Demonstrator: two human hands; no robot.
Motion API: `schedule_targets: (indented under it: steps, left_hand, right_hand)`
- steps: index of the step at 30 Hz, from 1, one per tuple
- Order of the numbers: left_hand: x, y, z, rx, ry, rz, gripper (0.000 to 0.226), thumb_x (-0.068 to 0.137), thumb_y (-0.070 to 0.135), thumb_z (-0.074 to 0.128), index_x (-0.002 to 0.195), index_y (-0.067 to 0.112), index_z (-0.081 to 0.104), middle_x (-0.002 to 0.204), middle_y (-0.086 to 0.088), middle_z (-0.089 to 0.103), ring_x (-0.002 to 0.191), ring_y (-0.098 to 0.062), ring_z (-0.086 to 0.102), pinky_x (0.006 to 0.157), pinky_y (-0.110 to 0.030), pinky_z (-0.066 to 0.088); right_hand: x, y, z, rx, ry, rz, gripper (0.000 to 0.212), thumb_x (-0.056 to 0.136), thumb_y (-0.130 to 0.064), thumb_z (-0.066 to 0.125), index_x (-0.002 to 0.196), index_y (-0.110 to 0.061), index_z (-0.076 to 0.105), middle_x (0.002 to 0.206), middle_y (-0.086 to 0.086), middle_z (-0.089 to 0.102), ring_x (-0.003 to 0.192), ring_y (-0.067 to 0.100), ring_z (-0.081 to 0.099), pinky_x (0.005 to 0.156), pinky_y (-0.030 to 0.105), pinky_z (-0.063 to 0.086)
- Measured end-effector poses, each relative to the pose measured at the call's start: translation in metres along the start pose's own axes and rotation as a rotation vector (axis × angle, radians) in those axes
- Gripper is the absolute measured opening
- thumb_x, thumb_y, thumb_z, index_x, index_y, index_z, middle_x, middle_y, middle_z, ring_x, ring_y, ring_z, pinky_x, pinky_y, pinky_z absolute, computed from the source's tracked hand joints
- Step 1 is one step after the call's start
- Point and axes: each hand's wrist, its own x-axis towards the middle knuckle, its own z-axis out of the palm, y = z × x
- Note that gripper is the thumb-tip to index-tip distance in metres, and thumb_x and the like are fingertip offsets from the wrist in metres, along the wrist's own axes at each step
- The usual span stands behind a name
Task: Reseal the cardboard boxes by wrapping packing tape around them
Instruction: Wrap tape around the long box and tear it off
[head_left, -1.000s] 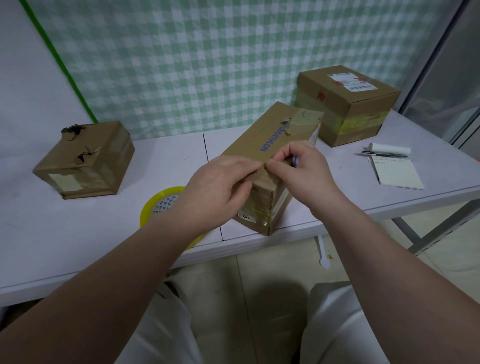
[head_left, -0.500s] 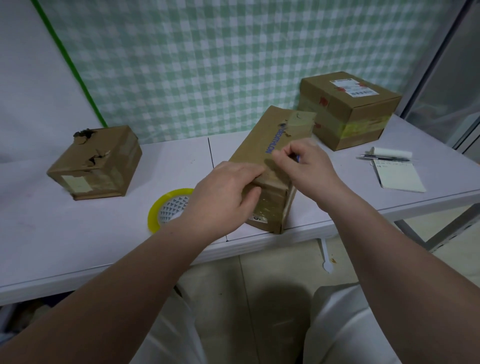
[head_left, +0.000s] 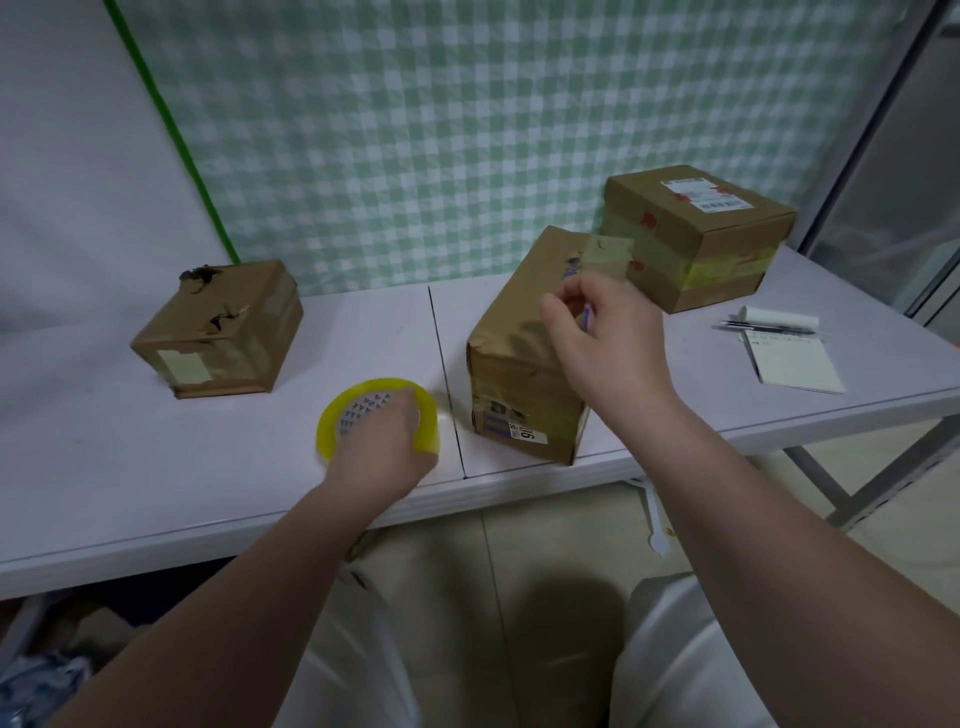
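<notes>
A long brown cardboard box (head_left: 524, 364) with old tape lies lengthwise at the middle of the white table (head_left: 156, 467). My right hand (head_left: 602, 343) hovers over its top near the right edge, fingers curled, pinching a small blue object (head_left: 587, 318). Left of the box lies a yellow roll of packing tape (head_left: 363, 410). My left hand (head_left: 387, 447) lies over the roll's near right side with its fingers curled round the rim. A torn box (head_left: 223, 327) sits at the left and a labelled box (head_left: 696, 234) with yellowish tape at the back right.
A notepad (head_left: 795, 364), a pen (head_left: 763, 327) and a small white roll (head_left: 779, 317) lie at the table's right end. A green checked cloth hangs behind the table. The table's front edge runs just below my hands, with my knees under it.
My left hand has left the long box's near end and moved left and down onto the tape roll. My right hand has lifted slightly over the box top.
</notes>
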Motion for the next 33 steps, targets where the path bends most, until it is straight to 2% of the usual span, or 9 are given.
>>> schedule_targets:
  steps: [5,8,11,13,17,20,23,26,33]
  left_hand:
    - [-0.007,0.001,-0.009,-0.116,0.122,0.026,0.086,0.086,0.018,0.063,0.152,0.021,0.007,0.132,-0.011,0.054,0.113,-0.030,0.054,0.083,-0.034,0.041]
    - [-0.018,0.004,-0.028,-0.540,0.179,-0.063,0.087,0.083,0.013,0.068,0.151,0.027,0.015,0.133,-0.010,0.053,0.118,-0.029,0.052,0.096,-0.039,0.042]
    - [-0.039,0.009,-0.040,-1.045,0.067,-0.134,0.092,0.081,0.000,0.068,0.151,0.030,0.015,0.100,-0.008,0.067,0.093,-0.026,0.065,0.086,-0.046,0.052]
    - [-0.056,0.014,-0.042,-1.178,-0.038,-0.114,0.096,0.080,-0.006,0.067,0.150,0.032,0.013,0.100,-0.011,0.068,0.094,-0.028,0.067,0.087,-0.048,0.052]
    - [-0.075,0.020,-0.041,-1.170,-0.132,-0.060,0.101,0.076,-0.004,0.070,0.150,0.034,0.013,0.110,-0.013,0.066,0.097,-0.026,0.068,0.084,-0.045,0.055]
    - [-0.079,0.021,-0.046,-1.093,-0.193,-0.060,0.082,0.081,0.008,0.069,0.147,0.028,0.025,0.100,-0.008,0.070,0.086,-0.020,0.070,0.076,-0.036,0.058]
    - [-0.076,0.023,-0.052,-0.932,-0.206,-0.084,0.037,0.090,0.032,0.059,0.125,0.022,0.055,0.084,-0.005,0.064,0.064,-0.015,0.060,0.071,-0.033,0.055]
    - [-0.065,0.024,-0.053,-0.810,-0.133,-0.142,0.033,0.091,0.047,0.053,0.106,0.020,0.066,0.081,0.002,0.051,0.068,-0.011,0.046,0.061,-0.028,0.045]
    - [-0.049,0.028,-0.053,-0.843,-0.114,-0.012,0.017,0.088,0.026,0.064,0.076,0.013,0.068,0.074,0.001,0.059,0.071,-0.012,0.050,0.059,-0.024,0.042]
  right_hand:
    - [-0.020,-0.020,-0.006,0.131,-0.034,0.023,0.014,0.092,-0.026,0.057,0.082,-0.018,0.065,0.071,-0.006,0.061,0.075,0.009,0.053,0.068,0.025,0.043]
    - [-0.032,-0.025,-0.003,0.152,-0.123,0.098,0.022,0.091,-0.030,0.057,0.078,-0.016,0.067,0.074,-0.001,0.065,0.073,0.010,0.056,0.070,0.027,0.046]
    - [-0.050,-0.025,0.007,0.179,-0.334,0.204,0.041,0.089,-0.043,0.058,0.074,-0.007,0.068,0.075,0.010,0.068,0.068,0.014,0.058,0.069,0.031,0.047]
    - [-0.061,-0.025,0.013,0.196,-0.484,0.244,0.053,0.087,-0.052,0.059,0.074,-0.001,0.067,0.072,0.011,0.066,0.066,0.015,0.057,0.067,0.031,0.045]
    - [-0.076,-0.023,0.013,0.385,-0.665,0.381,0.038,0.084,-0.045,0.067,0.077,-0.009,0.057,0.057,-0.005,0.044,0.046,0.001,0.038,0.048,0.016,0.030]
    - [-0.083,-0.019,0.007,0.473,-0.739,0.465,0.033,0.085,-0.044,0.064,0.089,-0.012,0.061,0.061,-0.012,0.054,0.058,0.003,0.047,0.058,0.021,0.034]
    - [-0.088,-0.016,0.001,0.539,-0.748,0.474,0.054,0.076,-0.049,0.064,0.100,-0.001,0.061,0.078,0.000,0.059,0.075,0.012,0.055,0.069,0.028,0.041]
    - [-0.091,-0.017,-0.007,0.525,-0.790,0.460,0.041,0.077,-0.048,0.064,0.095,-0.012,0.059,0.081,0.004,0.057,0.075,0.015,0.055,0.068,0.029,0.042]
    - [-0.093,-0.014,-0.017,0.499,-0.818,0.439,0.053,0.072,-0.053,0.064,0.101,-0.009,0.061,0.084,0.007,0.053,0.077,0.017,0.052,0.068,0.028,0.039]
